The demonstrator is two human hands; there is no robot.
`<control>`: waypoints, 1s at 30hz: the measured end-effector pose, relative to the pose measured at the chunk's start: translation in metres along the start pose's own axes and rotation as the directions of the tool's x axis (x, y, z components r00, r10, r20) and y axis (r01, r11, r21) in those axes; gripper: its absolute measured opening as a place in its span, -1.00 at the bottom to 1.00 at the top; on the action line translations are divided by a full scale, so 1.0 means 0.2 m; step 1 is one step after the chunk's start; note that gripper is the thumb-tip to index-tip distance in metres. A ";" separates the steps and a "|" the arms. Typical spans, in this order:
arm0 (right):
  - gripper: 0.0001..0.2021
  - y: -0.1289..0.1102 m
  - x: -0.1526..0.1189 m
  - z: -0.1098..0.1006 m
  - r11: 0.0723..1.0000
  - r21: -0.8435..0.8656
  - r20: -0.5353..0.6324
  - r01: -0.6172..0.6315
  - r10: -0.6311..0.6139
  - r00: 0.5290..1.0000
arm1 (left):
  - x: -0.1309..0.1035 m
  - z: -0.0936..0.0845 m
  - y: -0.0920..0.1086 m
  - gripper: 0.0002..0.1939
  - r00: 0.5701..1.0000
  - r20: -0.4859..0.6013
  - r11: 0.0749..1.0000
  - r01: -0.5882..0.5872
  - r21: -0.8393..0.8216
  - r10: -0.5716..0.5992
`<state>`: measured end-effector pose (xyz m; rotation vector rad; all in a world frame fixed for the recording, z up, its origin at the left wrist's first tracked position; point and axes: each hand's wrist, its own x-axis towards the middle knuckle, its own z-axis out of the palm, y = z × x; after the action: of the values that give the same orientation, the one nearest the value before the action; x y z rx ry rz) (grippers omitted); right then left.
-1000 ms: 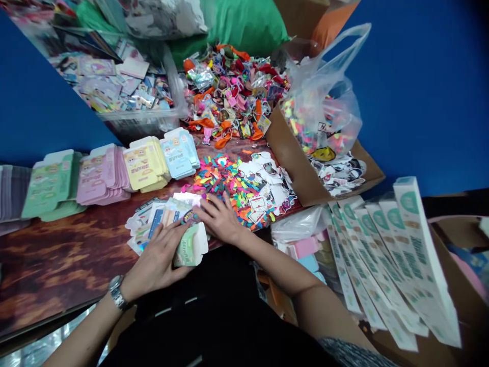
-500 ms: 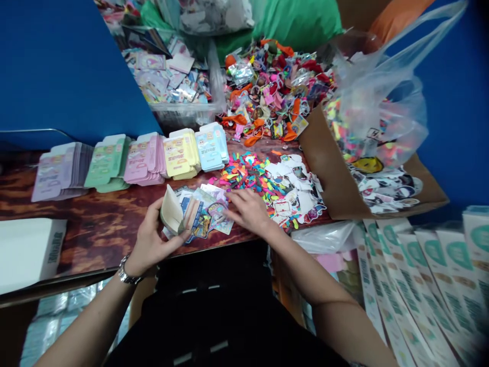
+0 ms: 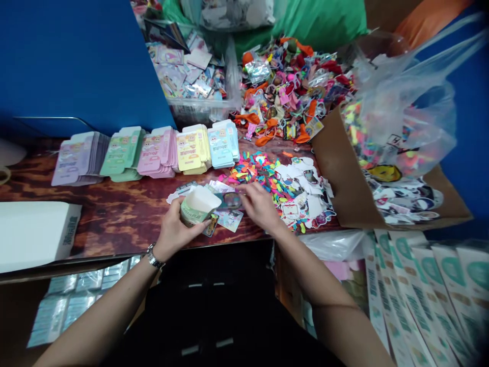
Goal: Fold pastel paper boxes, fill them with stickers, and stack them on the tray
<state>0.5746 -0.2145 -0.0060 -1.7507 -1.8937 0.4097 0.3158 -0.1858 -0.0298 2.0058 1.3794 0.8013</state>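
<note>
My left hand [image 3: 178, 227] is wrapped round a small green paper box [image 3: 194, 216], its open mouth tipped toward the right and showing a pale inside. In my right hand [image 3: 260, 204], the fingertips pinch a dark, smeared card [image 3: 229, 200] close to that opening. Under and beside the box lie several printed cards [image 3: 231, 220] on the table. Just past my right fingers spreads a heap of small bright balloons [image 3: 255, 168], with a pile of white-backed stickers [image 3: 305, 188] to its right.
Flattened boxes stand in rows behind my hands: purple [image 3: 74, 158], green [image 3: 122, 153], pink [image 3: 156, 155], yellow [image 3: 193, 150] and blue [image 3: 223, 145]. Mixed trinkets [image 3: 286, 92] lie behind. A cardboard box [image 3: 332, 168] borders the right, a white box [image 3: 34, 234] the left.
The green box has tilted, its mouth now facing right toward my right hand. A dark card now shows at my right fingertips. The whole view has shifted slightly.
</note>
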 end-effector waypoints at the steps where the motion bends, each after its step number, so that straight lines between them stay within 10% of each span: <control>1: -0.78 0.00 0.00 -0.06 0.998 0.065 -0.073 0.014 -0.009 0.997 | 0.01 0.00 0.00 -0.27 0.999 -0.028 0.999 -0.018 0.043 0.019; 5: -0.85 -0.05 0.00 -0.30 0.983 0.161 -0.312 0.088 -0.034 0.949 | 0.06 0.00 0.00 -0.31 0.990 -0.040 0.975 -0.129 0.182 0.139; 8: -0.81 -0.12 0.01 -0.35 0.970 0.144 -0.252 0.196 -0.155 0.955 | 0.08 0.01 0.03 -0.31 0.982 0.014 0.956 -0.184 0.228 0.186; 20: -0.71 -0.13 0.08 -0.18 0.899 -0.080 -0.063 0.431 -0.436 0.898 | 0.11 0.02 0.03 -0.31 0.958 0.063 0.918 -0.287 0.275 0.280; 30: -0.73 -0.18 0.04 -0.13 0.908 -0.171 -0.074 0.383 -0.400 0.914 | 0.14 0.07 0.16 -0.31 0.913 0.135 0.875 -0.408 0.260 0.385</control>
<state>0.5591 -0.2133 0.0368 -1.3947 -2.1784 0.0181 0.3541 -0.1708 -0.0117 2.5718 1.0963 0.7126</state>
